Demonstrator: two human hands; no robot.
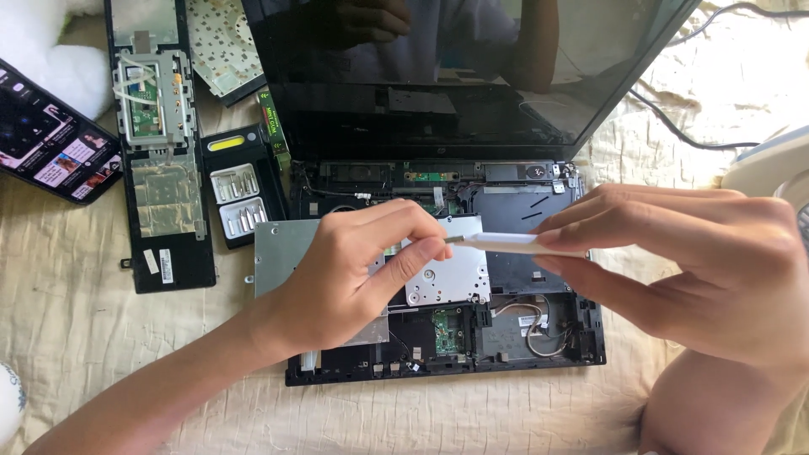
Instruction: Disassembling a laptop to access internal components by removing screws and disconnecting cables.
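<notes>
right hand (708, 261) gripping slim white screwdriver (506, 243); left hand (354, 274) pinching its metal tip, above opened black laptop base (522, 337); bit case (240, 190) beyond left hand.

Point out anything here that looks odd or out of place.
The laptop lies opened up on a cloth-covered surface, circuit boards and wires bare. Its removed panel and keyboard lie to the left. Both hands, left and right, meet at a white screwdriver.
</notes>
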